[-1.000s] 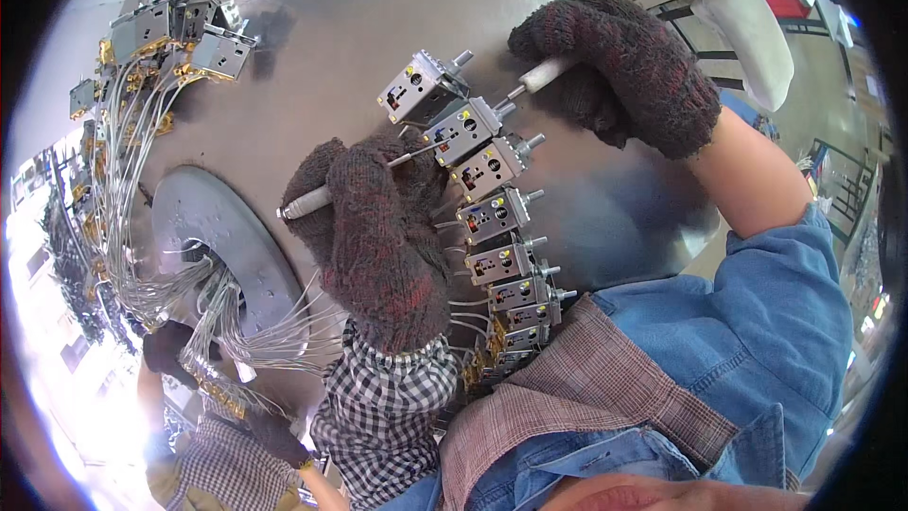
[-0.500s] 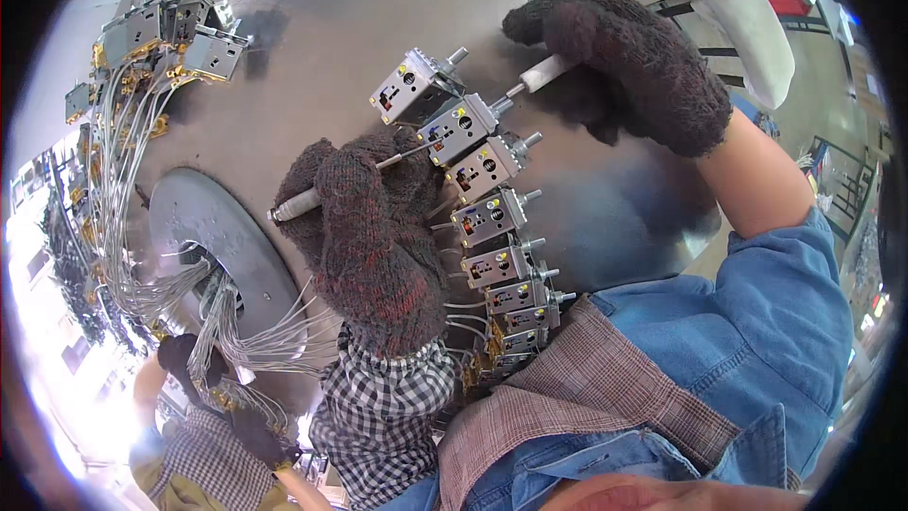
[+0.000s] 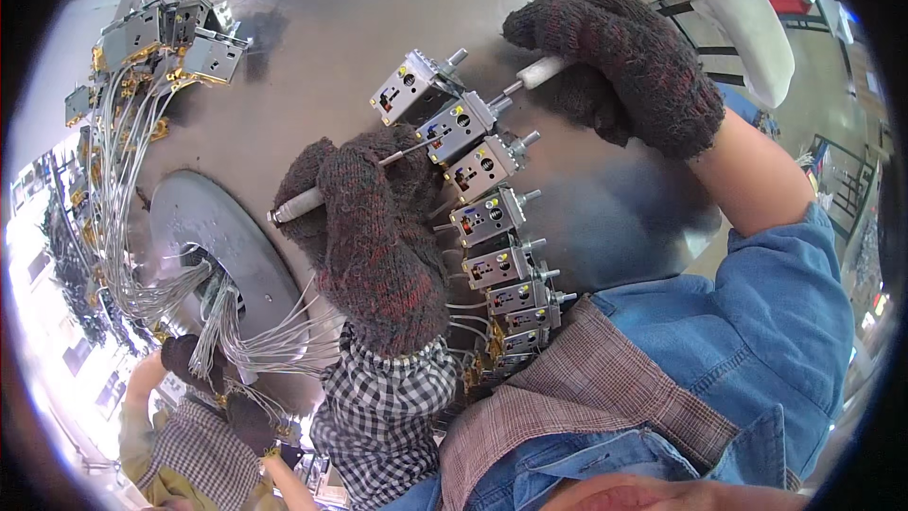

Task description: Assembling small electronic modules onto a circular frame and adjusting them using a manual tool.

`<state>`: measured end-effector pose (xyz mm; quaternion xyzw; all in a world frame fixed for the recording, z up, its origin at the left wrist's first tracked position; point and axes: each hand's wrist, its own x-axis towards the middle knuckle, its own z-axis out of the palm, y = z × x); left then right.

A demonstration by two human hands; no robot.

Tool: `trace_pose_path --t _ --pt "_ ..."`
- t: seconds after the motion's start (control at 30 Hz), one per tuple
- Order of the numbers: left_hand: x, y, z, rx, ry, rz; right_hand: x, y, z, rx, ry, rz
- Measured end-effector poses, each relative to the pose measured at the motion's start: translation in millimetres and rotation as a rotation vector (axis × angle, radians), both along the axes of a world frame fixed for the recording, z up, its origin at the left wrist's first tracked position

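Left hand: gloved, closed around a white-handled screwdriver, tip at a small grey metal box.
Right hand: gloved, curled on a second white tool, seemingly at the same box.
Boxes: curved row on the steel drum, wires trailing below.

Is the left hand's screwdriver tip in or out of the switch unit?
In: the screwdriver tip meets the switch unit face.

Left hand, gloved, grips a white-handled screwdriver, tip at the second unit in a curved row of grey units. Right hand, gloved, holds a white tool against that unit's shaft. Metal tabletop beneath.
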<state>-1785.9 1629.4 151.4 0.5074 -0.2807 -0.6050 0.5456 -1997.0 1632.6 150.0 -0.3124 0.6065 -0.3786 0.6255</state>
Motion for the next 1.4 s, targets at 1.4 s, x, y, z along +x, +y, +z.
trace_pose_path --t 1.4 --pt "12.0 24.0 0.7 0.202 0.09 0.011 -4.1 16.5 -1.3 -0.118 -0.088 -0.025"
